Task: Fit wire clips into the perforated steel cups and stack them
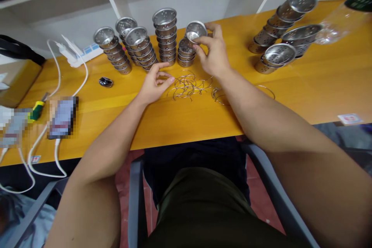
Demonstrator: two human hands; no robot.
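Note:
My right hand [213, 52] grips a perforated steel strainer cup [195, 31], tilted, just above a short stack of the same cups [185, 55]. My left hand [155, 83] rests on the yellow table [186, 120], fingers loosely curled and touching the edge of a pile of thin wire rings [186, 85]. Whether it pinches a ring is unclear. More wire rings [219, 95] lie beneath my right wrist.
Several stacks of steel cups [165, 37] stand along the table's back, and leaning stacks [283, 27] lie at the right. A small metal piece [105, 82], white power strip [78, 54] with cables, screwdriver [36, 110] and phone [62, 118] are left.

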